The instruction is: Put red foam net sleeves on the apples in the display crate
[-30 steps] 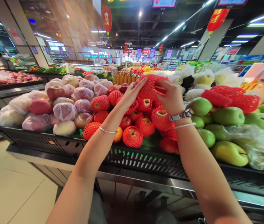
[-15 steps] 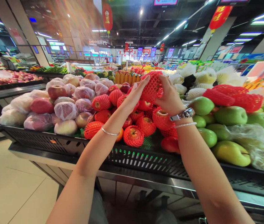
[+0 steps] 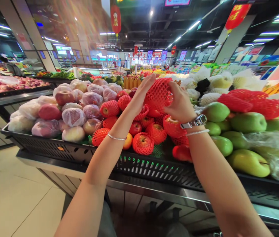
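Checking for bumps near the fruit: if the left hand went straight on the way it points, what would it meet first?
The red foam net sleeve comes first: the fingertips of the left hand seem to touch it, though depth is hard to judge.

Red foam net (image 3: 158, 93) in both hands (image 3: 141, 93) (image 3: 179, 102)

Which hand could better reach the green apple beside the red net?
Probably the right hand: it grips the red foam net on the side nearest the green apple, while the left hand sits on the far side of the net.
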`<state>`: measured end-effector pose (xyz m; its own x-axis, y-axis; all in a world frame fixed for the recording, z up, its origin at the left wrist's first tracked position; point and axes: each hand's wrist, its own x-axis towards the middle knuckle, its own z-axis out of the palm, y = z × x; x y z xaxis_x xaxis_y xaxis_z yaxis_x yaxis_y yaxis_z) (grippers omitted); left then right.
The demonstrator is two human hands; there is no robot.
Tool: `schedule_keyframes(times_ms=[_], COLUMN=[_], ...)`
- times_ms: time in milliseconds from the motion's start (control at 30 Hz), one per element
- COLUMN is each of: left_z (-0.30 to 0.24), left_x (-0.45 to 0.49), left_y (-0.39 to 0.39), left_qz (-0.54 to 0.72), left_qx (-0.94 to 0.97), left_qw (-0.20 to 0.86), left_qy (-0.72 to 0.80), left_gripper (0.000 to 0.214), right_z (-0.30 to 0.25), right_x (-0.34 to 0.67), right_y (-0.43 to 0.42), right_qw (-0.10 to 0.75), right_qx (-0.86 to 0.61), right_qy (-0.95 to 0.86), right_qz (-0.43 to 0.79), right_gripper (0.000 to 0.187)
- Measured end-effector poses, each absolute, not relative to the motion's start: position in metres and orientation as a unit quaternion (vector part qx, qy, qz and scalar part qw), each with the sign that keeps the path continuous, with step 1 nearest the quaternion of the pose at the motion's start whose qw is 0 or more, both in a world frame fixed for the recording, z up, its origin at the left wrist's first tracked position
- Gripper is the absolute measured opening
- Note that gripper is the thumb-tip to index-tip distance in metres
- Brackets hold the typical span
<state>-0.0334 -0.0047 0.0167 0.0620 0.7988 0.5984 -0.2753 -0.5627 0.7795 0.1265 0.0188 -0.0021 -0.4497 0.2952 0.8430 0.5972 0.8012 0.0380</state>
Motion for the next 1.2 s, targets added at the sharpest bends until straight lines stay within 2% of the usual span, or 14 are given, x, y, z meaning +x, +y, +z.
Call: schedule_keyframes(times_ms=[100, 267, 400, 500, 567, 633, 733, 833, 933, 1067, 1200], left_z=[0.015, 0.008, 0.007, 0.006, 0.003, -0.001, -0.004, -0.004, -0.005, -0.01, -0.014], left_x=[-0.035, -0.03, -0.023, -0.02, -0.022, -0.026, -0.036, -0.041, -0.037, -0.026, -0.019], left_y=[-0.007, -0.007, -0.009, -0.007, -0.003, 0.002, 0.004, -0.001, -0.008, -0.014, -0.015], left_qz=[0.634, 0.657, 0.686, 0.707, 0.719, 0.728, 0.681, 0.575, 0.503, 0.461, 0.452], left_qx=[0.631, 0.612, 0.59, 0.592, 0.606, 0.629, 0.693, 0.748, 0.763, 0.766, 0.768], left_qw=[0.409, 0.394, 0.374, 0.317, 0.243, 0.127, -0.093, -0.248, -0.317, -0.361, -0.365], left_qy=[0.18, 0.197, 0.204, 0.221, 0.239, 0.242, 0.218, 0.22, 0.252, 0.266, 0.27], left_gripper=[0.029, 0.029, 0.02, 0.017, 0.02, 0.028, 0.046, 0.061, 0.057, 0.05, 0.051], right_z=[-0.002, -0.002, 0.0, 0.001, 0.001, 0.003, 0.008, 0.015, 0.02, 0.025, 0.031], right_x=[0.127, 0.129, 0.127, 0.126, 0.126, 0.125, 0.123, 0.119, 0.114, 0.107, 0.103], right_y=[0.02, 0.02, 0.014, 0.011, 0.011, 0.012, 0.01, 0.003, -0.006, -0.023, -0.038], right_qw=[0.461, 0.463, 0.464, 0.475, 0.49, 0.526, 0.622, 0.664, 0.613, 0.55, 0.52], right_qx=[-0.257, -0.27, -0.278, -0.27, -0.245, -0.2, -0.119, -0.091, -0.118, -0.176, -0.226], right_qy=[-0.834, -0.826, -0.822, -0.822, -0.827, -0.825, -0.757, -0.641, -0.588, -0.528, -0.45], right_qz=[-0.163, -0.173, -0.178, -0.161, -0.126, -0.049, 0.161, 0.374, 0.515, 0.623, 0.69], right_gripper=[0.07, 0.07, 0.068, 0.066, 0.065, 0.058, 0.039, 0.039, 0.056, 0.071, 0.067])
